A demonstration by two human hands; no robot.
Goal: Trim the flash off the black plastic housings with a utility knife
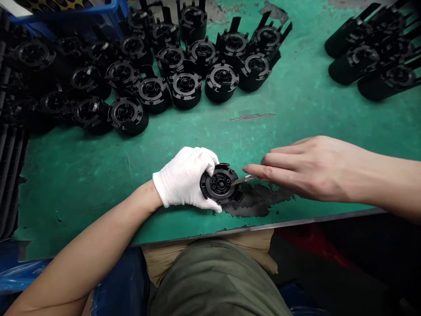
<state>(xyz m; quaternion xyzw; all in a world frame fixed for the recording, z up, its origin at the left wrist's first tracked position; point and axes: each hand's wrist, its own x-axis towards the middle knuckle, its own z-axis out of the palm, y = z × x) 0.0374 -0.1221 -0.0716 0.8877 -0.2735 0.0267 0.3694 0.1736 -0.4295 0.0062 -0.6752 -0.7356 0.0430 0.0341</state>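
Observation:
My left hand (pixel 189 177), in a white glove, is closed around a round black plastic housing (pixel 221 184). The housing's ribbed round end faces up toward me, near the table's front edge. From the right, my bare right hand (pixel 305 171) grips a thin knife (pixel 245 179), its index finger stretched along the top. The metal blade's tip meets the right side of the housing's round face. The knife's handle is hidden inside my right hand.
Several similar black housings (pixel 187 85) crowd the back left of the green table (pixel 184 131). Another group of black housings (pixel 353 63) stands at the back right. A blue bin (pixel 112 19) is behind the left group. Dark worn patches mark the tabletop.

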